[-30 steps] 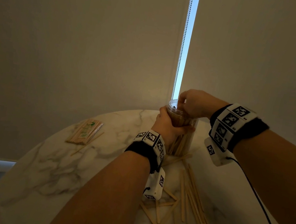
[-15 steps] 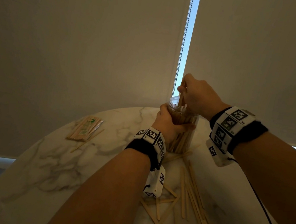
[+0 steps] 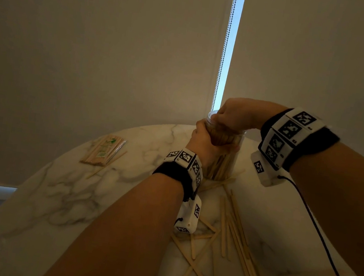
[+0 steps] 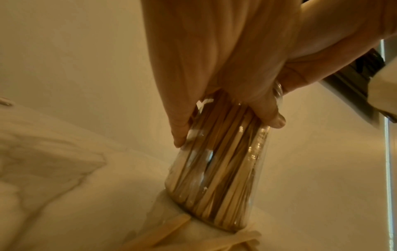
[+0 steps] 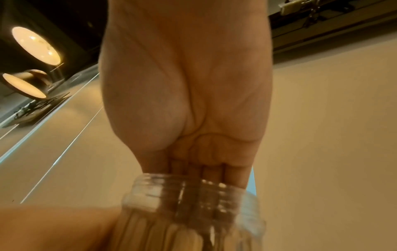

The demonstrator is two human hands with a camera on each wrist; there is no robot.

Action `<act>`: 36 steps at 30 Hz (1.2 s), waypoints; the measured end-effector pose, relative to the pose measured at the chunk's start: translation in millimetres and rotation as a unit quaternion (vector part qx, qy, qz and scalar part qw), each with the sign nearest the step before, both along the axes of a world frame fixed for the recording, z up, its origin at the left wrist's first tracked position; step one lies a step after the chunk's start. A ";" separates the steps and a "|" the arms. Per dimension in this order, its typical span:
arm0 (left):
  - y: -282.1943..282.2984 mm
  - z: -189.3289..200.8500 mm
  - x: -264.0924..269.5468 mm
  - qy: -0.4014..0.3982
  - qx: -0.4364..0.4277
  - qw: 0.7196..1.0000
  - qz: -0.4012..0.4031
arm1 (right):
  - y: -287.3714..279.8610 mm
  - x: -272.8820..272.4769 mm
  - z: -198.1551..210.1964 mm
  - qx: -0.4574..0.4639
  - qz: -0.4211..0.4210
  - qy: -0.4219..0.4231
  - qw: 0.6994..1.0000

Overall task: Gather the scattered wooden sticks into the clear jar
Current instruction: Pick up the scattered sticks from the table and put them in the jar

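Upright on the far part of the marble worktop, the clear jar was held by the left hand, fingers curled round its upper wall. The right hand sat over the mouth, fingertips dipping inside; whether that grip held a stick could not be told. Loose wooden sticks lay nearer, long axes mostly running near-to-far, probably closest to the right hand.

table: round, white marble with grey veins | packet of sticks: flat on table, far-left part, green label | roller blinds: two, behind table | bead chain: hangs in bright gap between blinds | ceiling lamps: two, lit
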State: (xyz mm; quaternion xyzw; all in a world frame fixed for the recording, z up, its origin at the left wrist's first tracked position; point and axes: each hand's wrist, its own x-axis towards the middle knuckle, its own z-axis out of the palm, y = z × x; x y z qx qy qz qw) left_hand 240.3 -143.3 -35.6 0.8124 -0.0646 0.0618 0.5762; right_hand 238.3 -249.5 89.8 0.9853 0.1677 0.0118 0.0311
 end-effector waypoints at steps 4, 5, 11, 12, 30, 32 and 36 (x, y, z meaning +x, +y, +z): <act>0.1 5.4 -3.5 0.006 -0.010 1.000 -0.003 | -7.3 -10.1 -3.2 0.116 0.026 -0.093 0.988; 0.2 8.1 -5.4 0.018 -0.002 1.000 -0.003 | -10.2 -16.4 -5.2 0.164 0.029 -0.126 0.978; 21.3 33.7 -36.9 0.068 0.256 0.964 -0.007 | -28.9 -79.9 -33.8 0.295 -0.009 -0.184 0.937; 29.5 40.0 -44.6 0.075 0.319 0.945 -0.008 | -32.8 -90.7 -42.1 0.293 -0.010 -0.161 0.942; 66.2 18.9 -183.4 0.226 0.486 0.839 -0.091 | -24.4 -173.8 -93.7 0.109 -0.136 0.254 0.951; 62.2 20.2 -189.4 0.189 0.508 0.837 -0.081 | -23.2 -180.1 -93.8 0.085 -0.132 0.227 0.961; 62.6 20.7 -202.3 0.147 0.552 0.818 -0.062 | -23.8 -191.6 -94.6 0.032 -0.129 0.186 0.973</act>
